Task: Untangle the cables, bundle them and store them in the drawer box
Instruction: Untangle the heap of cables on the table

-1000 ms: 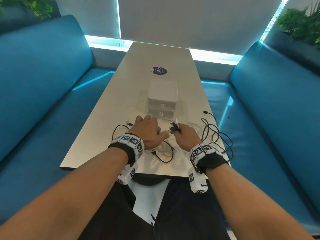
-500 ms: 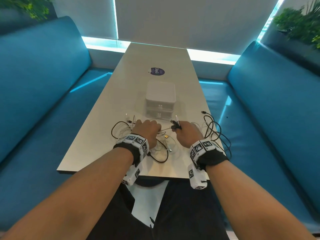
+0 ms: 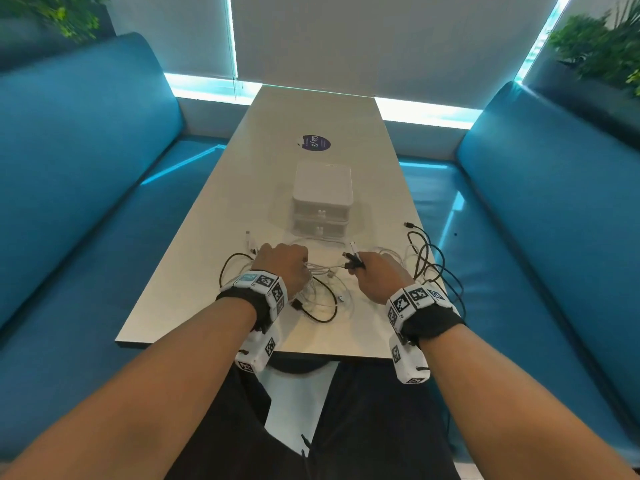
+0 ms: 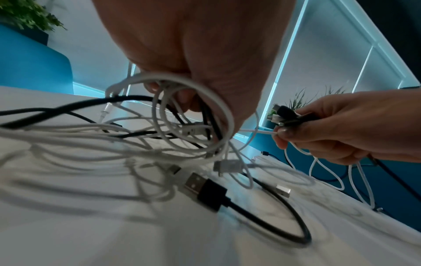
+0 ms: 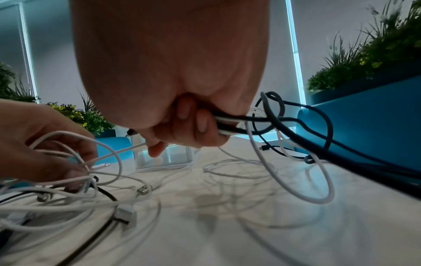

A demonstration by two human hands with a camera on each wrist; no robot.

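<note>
A tangle of white and black cables (image 3: 320, 289) lies on the near end of the table (image 3: 311, 112). My left hand (image 3: 285, 263) grips a clump of white and black loops (image 4: 182, 115) just above the tabletop. My right hand (image 3: 375, 271) holds a bunch of cable ends (image 3: 351, 259), their plugs (image 4: 284, 115) sticking out of the fist, and pinches one white cable (image 5: 118, 153) that runs across to the left hand. Black cable loops (image 3: 429, 261) trail off the table's right edge. The white two-drawer box (image 3: 322, 199) stands behind the hands with both drawers closed.
A loose black USB plug (image 4: 205, 190) and a white plug (image 4: 227, 165) lie on the table under the left hand. A round purple sticker (image 3: 316, 143) is on the table beyond the box. Blue benches (image 3: 69, 174) flank the table on both sides.
My left hand has drawn back to the left and closed on the clump of loops. The hands have come apart, and a white cable now stretches between them.
</note>
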